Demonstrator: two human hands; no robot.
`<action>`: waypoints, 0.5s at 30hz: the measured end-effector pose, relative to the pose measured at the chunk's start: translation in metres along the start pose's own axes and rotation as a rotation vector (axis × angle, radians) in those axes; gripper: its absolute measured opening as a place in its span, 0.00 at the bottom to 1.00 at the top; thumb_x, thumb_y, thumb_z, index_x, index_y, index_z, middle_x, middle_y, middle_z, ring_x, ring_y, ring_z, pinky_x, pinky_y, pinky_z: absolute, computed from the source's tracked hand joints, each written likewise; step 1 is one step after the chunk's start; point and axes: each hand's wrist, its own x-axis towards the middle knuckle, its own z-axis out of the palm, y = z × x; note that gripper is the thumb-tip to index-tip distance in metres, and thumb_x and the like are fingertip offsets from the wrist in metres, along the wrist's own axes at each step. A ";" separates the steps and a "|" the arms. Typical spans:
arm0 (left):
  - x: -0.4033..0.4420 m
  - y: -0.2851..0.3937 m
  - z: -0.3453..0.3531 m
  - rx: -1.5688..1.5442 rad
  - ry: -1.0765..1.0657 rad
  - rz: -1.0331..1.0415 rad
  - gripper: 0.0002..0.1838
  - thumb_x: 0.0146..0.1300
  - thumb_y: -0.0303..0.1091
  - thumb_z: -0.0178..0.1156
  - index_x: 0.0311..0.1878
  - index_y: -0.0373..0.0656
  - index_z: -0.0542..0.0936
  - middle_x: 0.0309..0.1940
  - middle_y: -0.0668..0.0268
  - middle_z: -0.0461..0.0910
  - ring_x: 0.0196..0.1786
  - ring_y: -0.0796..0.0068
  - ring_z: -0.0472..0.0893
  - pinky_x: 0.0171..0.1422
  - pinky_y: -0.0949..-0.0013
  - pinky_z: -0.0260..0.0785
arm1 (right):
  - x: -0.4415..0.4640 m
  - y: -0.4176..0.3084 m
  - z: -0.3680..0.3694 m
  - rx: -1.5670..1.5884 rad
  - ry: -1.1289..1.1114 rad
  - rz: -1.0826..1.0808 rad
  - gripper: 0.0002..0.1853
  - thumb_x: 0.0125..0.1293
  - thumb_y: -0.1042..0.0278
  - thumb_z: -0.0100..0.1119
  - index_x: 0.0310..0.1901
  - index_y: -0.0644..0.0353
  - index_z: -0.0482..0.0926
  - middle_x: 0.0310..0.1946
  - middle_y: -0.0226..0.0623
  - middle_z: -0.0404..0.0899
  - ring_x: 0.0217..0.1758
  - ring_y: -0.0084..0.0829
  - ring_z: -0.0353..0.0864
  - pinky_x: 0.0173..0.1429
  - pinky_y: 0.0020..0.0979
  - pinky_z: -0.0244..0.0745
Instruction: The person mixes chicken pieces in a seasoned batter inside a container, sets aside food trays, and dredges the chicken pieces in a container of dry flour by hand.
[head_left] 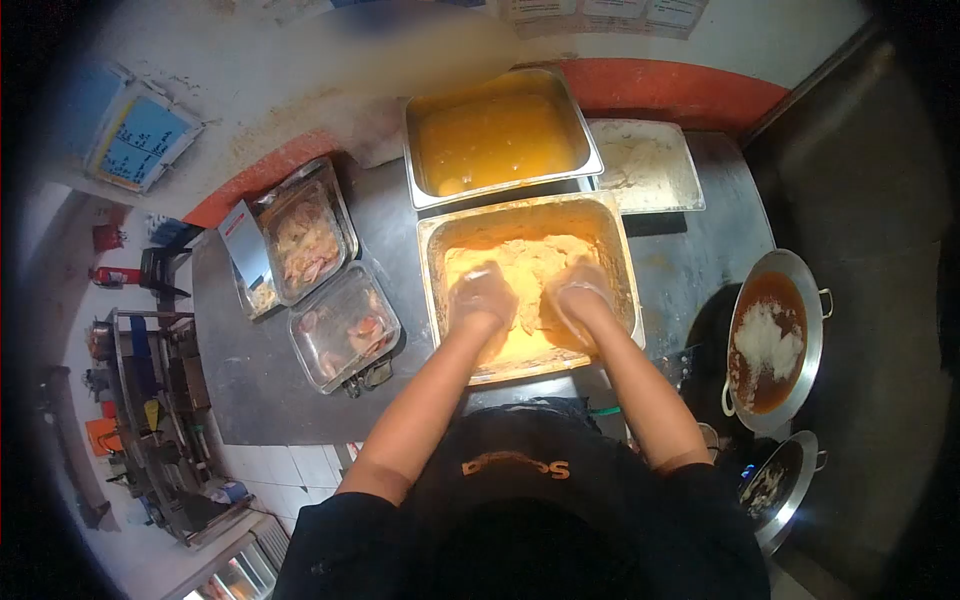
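Observation:
My left hand (pixel 483 297) and my right hand (pixel 582 292), both in clear plastic gloves, are inside a rectangular metal pan (pixel 430 268) of yellowish-orange floury coating (pixel 527 262). The left one is on the pan's left side, the right one on its right side, with a gap of coating between them. Their fingers are sunk in or hidden by the coating, so what they hold cannot be made out. Right behind this pan stands another metal pan (pixel 412 165) of orange-yellow liquid (pixel 495 140).
Clear containers of raw meat (pixel 305 240) (pixel 365 330) stand at the left of the metal table (pixel 240 370). A metal tray (pixel 650 165) lies back right. Two round pans, one with foamy brown liquid (pixel 768 345), the other darker (pixel 775 485), are at the right.

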 end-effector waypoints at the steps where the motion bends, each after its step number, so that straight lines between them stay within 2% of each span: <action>1: -0.006 0.004 0.007 0.002 -0.001 0.002 0.23 0.57 0.43 0.58 0.52 0.38 0.79 0.50 0.46 0.79 0.55 0.53 0.79 0.61 0.59 0.70 | -0.003 -0.009 0.004 -0.062 -0.103 0.005 0.21 0.60 0.57 0.56 0.48 0.65 0.81 0.49 0.55 0.79 0.54 0.49 0.79 0.58 0.40 0.73; 3: -0.015 0.013 0.022 0.049 -0.007 0.109 0.19 0.58 0.41 0.57 0.47 0.38 0.81 0.48 0.46 0.80 0.52 0.52 0.81 0.57 0.57 0.72 | -0.014 -0.033 0.005 -0.047 -0.135 0.052 0.19 0.60 0.61 0.54 0.47 0.67 0.81 0.49 0.57 0.79 0.55 0.49 0.79 0.58 0.40 0.73; 5: 0.004 0.005 0.043 -0.012 0.011 0.096 0.19 0.58 0.40 0.56 0.48 0.37 0.81 0.48 0.45 0.80 0.51 0.51 0.81 0.56 0.58 0.73 | -0.016 -0.044 0.008 0.171 -0.031 0.081 0.20 0.59 0.62 0.55 0.49 0.68 0.79 0.48 0.57 0.79 0.53 0.49 0.80 0.56 0.41 0.75; 6: 0.012 0.004 0.044 -0.013 -0.044 0.129 0.19 0.58 0.39 0.57 0.48 0.37 0.81 0.49 0.45 0.79 0.52 0.51 0.80 0.57 0.57 0.72 | -0.017 -0.042 0.012 0.171 -0.030 0.079 0.20 0.59 0.62 0.55 0.49 0.68 0.79 0.48 0.57 0.79 0.53 0.49 0.80 0.56 0.41 0.75; 8: 0.023 -0.002 0.046 -0.014 -0.088 0.165 0.18 0.58 0.38 0.57 0.48 0.37 0.80 0.49 0.45 0.79 0.54 0.50 0.79 0.58 0.57 0.71 | -0.012 -0.036 0.025 0.224 0.124 0.085 0.15 0.59 0.67 0.53 0.46 0.66 0.78 0.45 0.54 0.80 0.50 0.50 0.80 0.54 0.41 0.75; 10: 0.029 -0.010 0.042 -0.091 0.036 0.158 0.16 0.57 0.33 0.56 0.47 0.36 0.80 0.48 0.45 0.79 0.53 0.50 0.79 0.58 0.56 0.70 | -0.006 -0.033 0.019 0.250 0.209 0.084 0.13 0.59 0.69 0.52 0.44 0.65 0.77 0.43 0.53 0.81 0.48 0.50 0.81 0.53 0.41 0.75; 11: 0.031 -0.013 0.042 -0.091 0.037 0.162 0.16 0.57 0.33 0.56 0.47 0.36 0.80 0.48 0.45 0.79 0.53 0.50 0.79 0.58 0.56 0.70 | -0.003 -0.029 0.015 0.271 0.141 0.075 0.12 0.59 0.71 0.52 0.44 0.64 0.77 0.44 0.53 0.81 0.48 0.50 0.81 0.53 0.41 0.75; 13: 0.026 -0.016 0.032 -0.086 0.353 0.199 0.15 0.56 0.30 0.55 0.45 0.36 0.80 0.45 0.46 0.80 0.51 0.49 0.79 0.57 0.55 0.70 | -0.003 -0.028 0.000 0.292 0.072 0.066 0.11 0.59 0.72 0.51 0.44 0.63 0.77 0.45 0.53 0.80 0.49 0.50 0.81 0.53 0.41 0.75; 14: 0.024 -0.018 0.031 -0.119 0.499 0.281 0.14 0.55 0.28 0.54 0.45 0.37 0.80 0.41 0.48 0.81 0.48 0.50 0.80 0.56 0.55 0.71 | -0.006 -0.028 -0.005 0.377 0.161 0.116 0.16 0.55 0.71 0.55 0.47 0.63 0.75 0.47 0.54 0.79 0.50 0.51 0.80 0.53 0.41 0.75; 15: 0.025 -0.019 0.030 -0.118 0.495 0.276 0.14 0.55 0.28 0.54 0.45 0.37 0.80 0.41 0.48 0.81 0.48 0.50 0.80 0.56 0.55 0.71 | -0.008 -0.029 -0.008 0.463 0.249 0.166 0.22 0.51 0.71 0.60 0.50 0.63 0.74 0.48 0.55 0.78 0.52 0.51 0.79 0.54 0.41 0.75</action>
